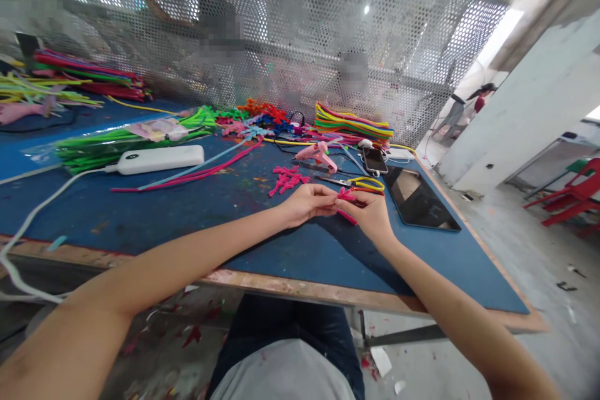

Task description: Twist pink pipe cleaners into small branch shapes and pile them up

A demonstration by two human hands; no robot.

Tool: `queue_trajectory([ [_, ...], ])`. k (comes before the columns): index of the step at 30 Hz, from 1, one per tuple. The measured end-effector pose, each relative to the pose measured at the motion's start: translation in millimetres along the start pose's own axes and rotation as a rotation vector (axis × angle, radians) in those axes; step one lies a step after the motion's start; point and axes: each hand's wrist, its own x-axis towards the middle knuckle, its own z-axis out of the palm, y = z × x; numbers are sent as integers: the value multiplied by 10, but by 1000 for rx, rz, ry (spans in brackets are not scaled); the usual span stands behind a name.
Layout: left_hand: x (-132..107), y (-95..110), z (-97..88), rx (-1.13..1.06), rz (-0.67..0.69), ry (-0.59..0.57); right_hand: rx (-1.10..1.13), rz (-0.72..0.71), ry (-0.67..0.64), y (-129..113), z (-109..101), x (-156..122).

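Note:
My left hand point(309, 203) and my right hand point(370, 212) meet above the blue table, fingertips pinched on a small pink pipe cleaner piece point(345, 195) bent into loops. A straight pink length point(347, 217) shows just below the fingers. Just beyond my left hand lies a small pile of bent pink pipe cleaner pieces point(287, 180). Scissors with yellow and red handles point(368, 185) rest right behind my right hand. Farther back is a pink hot glue gun point(319, 155).
A tablet point(422, 199) and a phone point(375, 161) lie to the right. At left are a white power bank point(160, 159) with a cable and bagged green pipe cleaners point(94, 149). Colourful bundles point(351, 122) line the back before a perforated metal screen point(290, 25).

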Motion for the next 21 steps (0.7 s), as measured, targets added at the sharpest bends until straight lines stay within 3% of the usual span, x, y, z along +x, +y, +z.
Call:
queue_trajectory([
  [3, 14, -12, -13, 63, 22, -13, 85, 90, -40, -6, 3, 22],
  [5, 15, -10, 1, 112, 46, -27, 273, 235, -69, 14, 6, 42],
  [7, 2, 8, 29, 280, 153, -16, 491, 392, -60, 42, 13, 60],
  [9, -30, 40, 59, 602, 342, 1, 614, 473, -27, 69, 22, 69],
  [12, -95, 82, 88, 1191, 643, 16, 647, 492, -3, 89, 40, 62],
  [15, -138, 92, 97, 1618, 806, 68, 662, 494, 13, 81, 55, 42],
  [18, -141, 88, 93, 1765, 844, 100, 654, 473, 0, 57, 63, 32],
  [21, -128, 95, 85, 1729, 857, 109, 568, 421, -49, 33, 73, 37],
])
